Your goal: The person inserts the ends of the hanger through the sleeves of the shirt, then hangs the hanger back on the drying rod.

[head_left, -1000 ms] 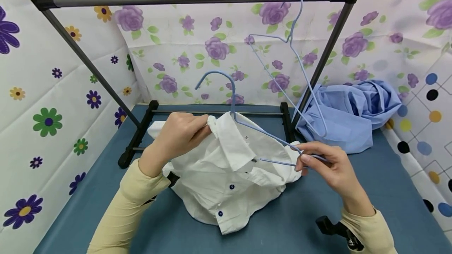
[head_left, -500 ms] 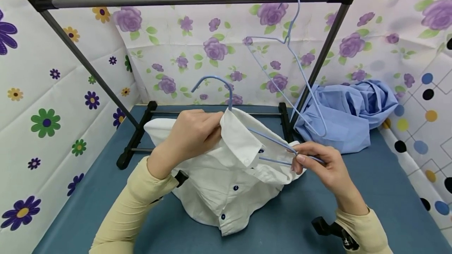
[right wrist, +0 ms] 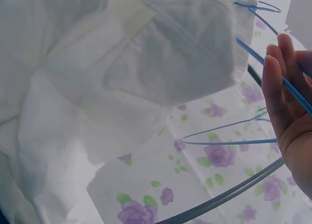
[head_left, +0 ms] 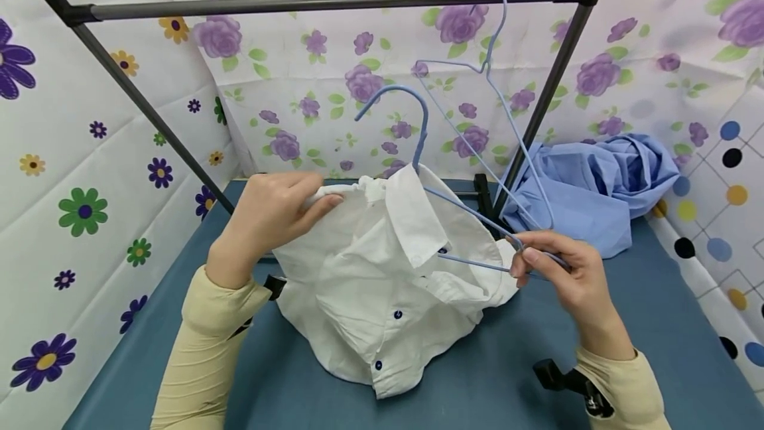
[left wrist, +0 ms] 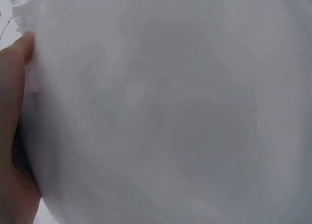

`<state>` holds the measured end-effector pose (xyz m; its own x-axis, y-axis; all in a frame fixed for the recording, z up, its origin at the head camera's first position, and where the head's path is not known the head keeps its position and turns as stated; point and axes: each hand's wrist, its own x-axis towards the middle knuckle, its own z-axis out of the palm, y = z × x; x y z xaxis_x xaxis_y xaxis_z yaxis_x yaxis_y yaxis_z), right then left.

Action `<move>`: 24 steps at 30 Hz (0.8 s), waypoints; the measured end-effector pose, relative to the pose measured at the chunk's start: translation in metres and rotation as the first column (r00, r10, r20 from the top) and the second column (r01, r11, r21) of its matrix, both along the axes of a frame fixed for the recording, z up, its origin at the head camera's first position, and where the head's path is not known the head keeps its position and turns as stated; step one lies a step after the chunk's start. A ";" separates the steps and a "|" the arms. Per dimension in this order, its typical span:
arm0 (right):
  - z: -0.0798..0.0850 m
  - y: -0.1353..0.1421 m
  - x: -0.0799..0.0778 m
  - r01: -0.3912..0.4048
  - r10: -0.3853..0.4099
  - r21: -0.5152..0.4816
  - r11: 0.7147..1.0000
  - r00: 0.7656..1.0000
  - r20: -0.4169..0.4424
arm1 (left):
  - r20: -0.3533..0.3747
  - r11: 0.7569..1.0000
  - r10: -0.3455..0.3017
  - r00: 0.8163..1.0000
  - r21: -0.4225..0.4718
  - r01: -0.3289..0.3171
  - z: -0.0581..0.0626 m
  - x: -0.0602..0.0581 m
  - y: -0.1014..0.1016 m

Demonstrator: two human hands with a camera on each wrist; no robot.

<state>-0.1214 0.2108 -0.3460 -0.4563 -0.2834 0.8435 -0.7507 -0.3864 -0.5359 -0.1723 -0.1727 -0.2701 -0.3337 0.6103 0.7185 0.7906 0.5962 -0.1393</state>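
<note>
A white shirt [head_left: 352, 284] with dark buttons hangs bunched over the table, its collar [head_left: 416, 217] around the neck of a blue wire hanger [head_left: 471, 211]. The hanger's hook rises above the collar, and its left part is hidden inside the shirt. My left hand [head_left: 265, 217] grips the shirt at its left shoulder; in the left wrist view white cloth [left wrist: 165, 107] fills most of the picture. At the other side my right hand [head_left: 564, 277] pinches the hanger's bare right end, outside the cloth. The right wrist view shows the blue wire crossing those fingers [right wrist: 275, 87].
Behind the shirt stands a black metal rack [head_left: 322, 2]. A second blue hanger [head_left: 507, 111] hangs bare from its bar, toward the right. A crumpled light blue garment [head_left: 591, 191] lies at the back right of the blue-green table [head_left: 489, 383]. Patterned sheets surround it.
My left hand has moved left from beside the collar, drawing the shirt's shoulder outward. The hanger's hook has risen and shifted right. My right hand keeps its hold and has moved slightly right.
</note>
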 end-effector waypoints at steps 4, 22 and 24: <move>0.002 -0.001 0.000 0.023 -0.023 0.031 0.999 1.000 0.010 | -0.084 1.000 -0.007 0.996 0.010 0.008 -0.009 -0.004 0.001; 0.005 -0.001 0.005 0.051 -0.061 0.229 0.972 0.997 0.037 | -0.144 0.999 -0.024 0.989 0.041 0.030 -0.011 0.011 0.002; 0.006 0.001 0.005 0.038 -0.049 0.239 0.970 0.998 0.043 | -0.170 0.998 -0.023 0.985 0.052 0.032 -0.010 0.013 -0.001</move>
<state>-0.1167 0.2118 -0.3405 -0.5110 -0.4525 0.7309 -0.7351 -0.2108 -0.6444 -0.1592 -0.1737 -0.2796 -0.1881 0.5761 0.7954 0.7745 0.5850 -0.2406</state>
